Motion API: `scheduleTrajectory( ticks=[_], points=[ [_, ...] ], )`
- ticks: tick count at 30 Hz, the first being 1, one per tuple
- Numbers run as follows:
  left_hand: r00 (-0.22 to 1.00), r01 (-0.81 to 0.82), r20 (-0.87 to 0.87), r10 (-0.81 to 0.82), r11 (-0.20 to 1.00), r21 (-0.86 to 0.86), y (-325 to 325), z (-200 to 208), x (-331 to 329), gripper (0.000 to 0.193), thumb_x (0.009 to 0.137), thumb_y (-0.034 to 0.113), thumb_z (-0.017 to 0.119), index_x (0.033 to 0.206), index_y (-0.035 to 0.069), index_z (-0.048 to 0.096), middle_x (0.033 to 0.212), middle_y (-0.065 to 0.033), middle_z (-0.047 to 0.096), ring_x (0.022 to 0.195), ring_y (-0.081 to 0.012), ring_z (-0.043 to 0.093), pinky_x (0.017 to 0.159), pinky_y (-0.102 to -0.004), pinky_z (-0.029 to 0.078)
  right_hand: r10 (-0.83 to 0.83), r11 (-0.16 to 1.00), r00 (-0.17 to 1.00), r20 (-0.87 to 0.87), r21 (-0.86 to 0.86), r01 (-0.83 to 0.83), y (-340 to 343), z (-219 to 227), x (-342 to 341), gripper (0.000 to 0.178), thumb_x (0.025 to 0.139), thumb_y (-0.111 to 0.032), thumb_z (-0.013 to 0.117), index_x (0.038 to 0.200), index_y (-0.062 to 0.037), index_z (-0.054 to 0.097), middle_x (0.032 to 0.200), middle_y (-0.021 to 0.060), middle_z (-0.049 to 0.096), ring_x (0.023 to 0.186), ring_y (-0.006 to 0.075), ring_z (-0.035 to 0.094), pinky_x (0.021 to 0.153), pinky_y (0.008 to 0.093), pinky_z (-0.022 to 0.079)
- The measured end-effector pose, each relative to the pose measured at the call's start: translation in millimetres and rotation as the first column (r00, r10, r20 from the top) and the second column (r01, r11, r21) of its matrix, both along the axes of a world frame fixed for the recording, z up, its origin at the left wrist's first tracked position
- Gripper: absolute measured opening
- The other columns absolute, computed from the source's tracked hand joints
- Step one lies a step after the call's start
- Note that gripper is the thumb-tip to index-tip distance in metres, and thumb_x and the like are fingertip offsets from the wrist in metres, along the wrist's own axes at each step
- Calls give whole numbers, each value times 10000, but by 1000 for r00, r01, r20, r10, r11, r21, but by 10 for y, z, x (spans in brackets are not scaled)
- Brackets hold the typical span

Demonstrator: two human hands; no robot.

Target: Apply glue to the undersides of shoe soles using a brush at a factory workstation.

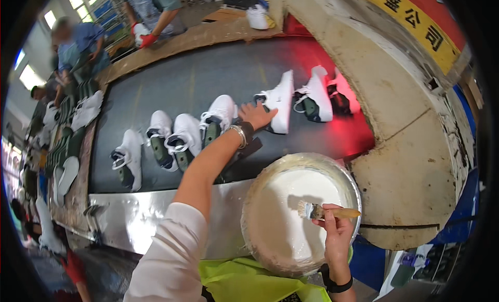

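My left hand (258, 116) stretches over the dark conveyor belt (156, 88) with its fingers spread. Its fingertips lie at the edge of a white shoe (281, 101); I cannot tell whether they touch it. Close to the wrist on the other side stands another white shoe (221, 112) with a dark green part. My right hand (335, 234) grips a paintbrush (340, 212) by its wooden handle. The brush is held level, its whitened bristles over a round metal basin (249, 219) of white liquid (291, 213).
More white shoes (130, 153) stand on the belt, and the farthest right (345, 91) sit in red light beside a beige machine housing (410, 161). Co-workers (80, 39) are at the far left; one red-gloved hand (148, 39) holds a shoe. Soles (67, 174) lie at left.
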State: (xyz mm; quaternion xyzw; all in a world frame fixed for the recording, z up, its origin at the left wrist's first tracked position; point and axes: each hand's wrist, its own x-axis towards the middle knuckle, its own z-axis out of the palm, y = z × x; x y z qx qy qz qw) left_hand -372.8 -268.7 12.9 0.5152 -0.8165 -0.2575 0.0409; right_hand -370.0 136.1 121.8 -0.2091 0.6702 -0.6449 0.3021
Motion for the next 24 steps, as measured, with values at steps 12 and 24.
scheduleTrajectory(
  ticks=[12,24],
  points=[
    [911,-202,-335,242,968,151,239,-251,1641,847,678,473,804,1227,-98,504,1128,-274,630,1050,-386,627,898,-414,490,113,994,993,18,1,-113,172,21,132,207,992,-168,527,1081,10,585,951,77,603,816,140,613,646,284,567],
    [477,355,-662,578,563,746,1814,720,3139,390,945,333,618,1150,2,590,1061,-33,650,926,-115,626,829,-273,511,185,980,981,-60,-70,-189,483,371,590,251,999,-188,517,1136,18,564,994,87,617,841,139,619,657,290,555]
  ],
)
